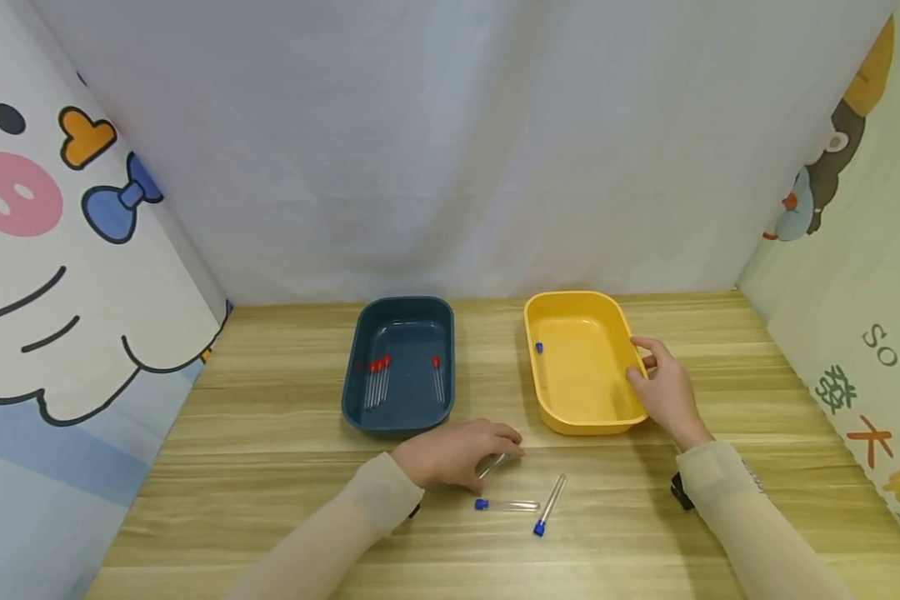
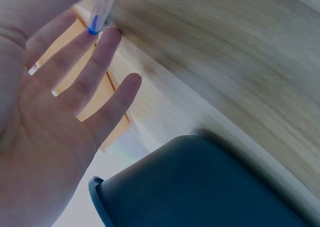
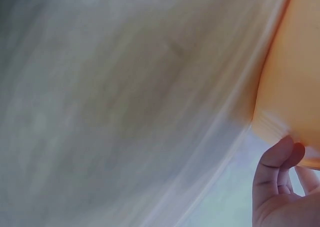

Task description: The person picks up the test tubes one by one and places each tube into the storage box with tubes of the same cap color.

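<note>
My left hand [image 1: 457,454] reaches over a clear tube [image 1: 494,466] in front of the blue bin, thumb and fingers spread on either side of it. In the left wrist view the fingers [image 2: 90,74] are long and spread, close to a tube with a blue end [image 2: 102,9]. Two blue-capped test tubes, one lying crosswise [image 1: 512,505] and one slanting [image 1: 551,502], rest on the table beside that hand. My right hand [image 1: 667,392] holds the right rim of the yellow bin [image 1: 581,427], thumb over the edge; its curled fingers [image 3: 272,162] meet the bin's wall.
Inside the dark blue bin [image 1: 397,423] lie several red-capped tubes [image 1: 378,382], with another [image 1: 438,379] along its right side. One blue-capped tube [image 1: 541,362] lies at the left in the yellow bin. Behind the wooden table [image 1: 270,392] hangs a pale curtain [image 1: 420,167].
</note>
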A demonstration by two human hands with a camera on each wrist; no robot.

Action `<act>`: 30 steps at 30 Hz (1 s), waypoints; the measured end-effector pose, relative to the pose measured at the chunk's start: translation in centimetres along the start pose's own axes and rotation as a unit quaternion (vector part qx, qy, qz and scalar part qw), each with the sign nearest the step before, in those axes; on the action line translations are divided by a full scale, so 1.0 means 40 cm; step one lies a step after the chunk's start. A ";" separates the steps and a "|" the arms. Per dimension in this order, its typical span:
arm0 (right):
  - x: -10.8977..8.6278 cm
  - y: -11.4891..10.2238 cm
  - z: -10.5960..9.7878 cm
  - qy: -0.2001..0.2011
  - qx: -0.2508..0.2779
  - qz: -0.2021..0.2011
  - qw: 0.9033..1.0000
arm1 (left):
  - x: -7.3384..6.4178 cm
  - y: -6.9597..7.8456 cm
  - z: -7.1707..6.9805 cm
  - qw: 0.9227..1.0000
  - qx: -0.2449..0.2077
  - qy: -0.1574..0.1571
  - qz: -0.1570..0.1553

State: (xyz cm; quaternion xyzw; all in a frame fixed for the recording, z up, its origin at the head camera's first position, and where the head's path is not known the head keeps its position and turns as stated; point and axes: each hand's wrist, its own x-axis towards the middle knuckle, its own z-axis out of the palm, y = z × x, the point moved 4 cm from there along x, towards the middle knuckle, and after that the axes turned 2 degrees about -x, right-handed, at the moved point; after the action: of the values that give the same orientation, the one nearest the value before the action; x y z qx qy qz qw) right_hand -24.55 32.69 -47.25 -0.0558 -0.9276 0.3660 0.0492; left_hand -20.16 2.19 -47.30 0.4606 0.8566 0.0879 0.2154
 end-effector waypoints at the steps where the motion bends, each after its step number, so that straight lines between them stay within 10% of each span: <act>1: 0.000 0.000 0.000 0.000 0.001 0.001 1.000 | 0.001 -0.001 0.002 1.000 0.004 -0.001 0.001; 16: 0.001 0.008 0.001 -0.009 0.000 0.004 1.000 | 0.000 0.001 0.011 0.999 0.047 -0.017 0.000; 30: 0.003 0.011 0.002 -0.006 0.001 0.002 1.000 | 0.006 -0.011 0.021 0.998 -0.037 0.002 -0.041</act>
State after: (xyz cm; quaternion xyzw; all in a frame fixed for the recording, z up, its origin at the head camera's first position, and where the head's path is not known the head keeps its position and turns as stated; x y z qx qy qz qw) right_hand -24.66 32.95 -47.60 -0.0555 -0.9274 0.3674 0.0434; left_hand -20.24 2.08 -48.29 0.4169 0.8713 0.1115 0.2336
